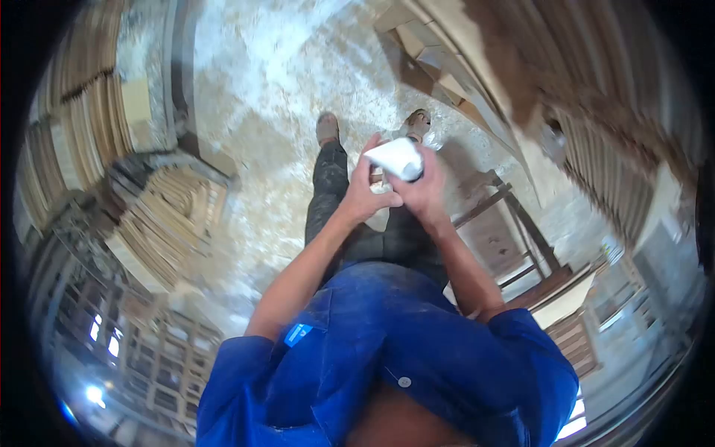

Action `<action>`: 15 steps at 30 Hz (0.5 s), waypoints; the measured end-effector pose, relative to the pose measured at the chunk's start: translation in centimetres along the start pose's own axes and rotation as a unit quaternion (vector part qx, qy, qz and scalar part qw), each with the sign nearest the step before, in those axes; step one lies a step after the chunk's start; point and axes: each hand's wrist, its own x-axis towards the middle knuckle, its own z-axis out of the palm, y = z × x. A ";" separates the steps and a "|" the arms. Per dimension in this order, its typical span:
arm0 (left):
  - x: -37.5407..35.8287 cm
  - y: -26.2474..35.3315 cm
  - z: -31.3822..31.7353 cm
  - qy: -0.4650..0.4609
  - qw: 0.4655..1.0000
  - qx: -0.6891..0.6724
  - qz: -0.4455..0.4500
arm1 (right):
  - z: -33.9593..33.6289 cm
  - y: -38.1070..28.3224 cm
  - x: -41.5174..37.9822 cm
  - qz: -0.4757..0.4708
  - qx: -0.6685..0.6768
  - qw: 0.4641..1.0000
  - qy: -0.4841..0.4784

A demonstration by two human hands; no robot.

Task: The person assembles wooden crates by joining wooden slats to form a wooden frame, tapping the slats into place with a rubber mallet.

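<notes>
A white, rounded object (397,158), like a small bottle or roll, is held up in front of my body. My right hand (424,190) wraps round its right side, with a dark edge showing beside the fingers. My left hand (363,192) curls along its left end, fingertips at the upper edge. The two thumbs come close together below it. Motion blur and the fingers hide part of the object, so its exact kind cannot be made out.
Stacked wooden boards (167,223) lie on the left, with more stacks behind. Tall stacks of thin sheets (611,149) line the right. A dark-framed wooden stand (514,231) is close by my right leg. Pale dust marks the floor (253,97).
</notes>
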 end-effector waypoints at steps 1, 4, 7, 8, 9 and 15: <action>-0.1 3.0 1.1 -0.035 0.997 0.068 0.033 | -0.8 -2.6 -2.1 -0.050 0.001 0.999 -0.014; -0.9 10.8 3.4 -0.026 0.998 0.025 -0.053 | -5.9 -9.4 -6.7 0.004 0.133 0.988 -0.080; -1.8 15.6 4.6 -0.112 0.991 0.041 -0.061 | -12.6 -12.5 -10.5 0.043 0.264 0.963 -0.044; -2.0 16.6 5.3 -0.147 0.985 0.069 -0.053 | -14.4 -11.6 -11.2 0.016 0.302 0.953 0.011; -2.1 17.4 6.3 -0.183 0.977 0.097 -0.044 | -15.8 -10.8 -11.5 -0.013 0.337 0.939 0.067; -4.6 19.9 17.9 -0.311 0.922 0.227 -0.027 | -16.9 -11.9 -13.6 -0.045 0.528 0.848 0.029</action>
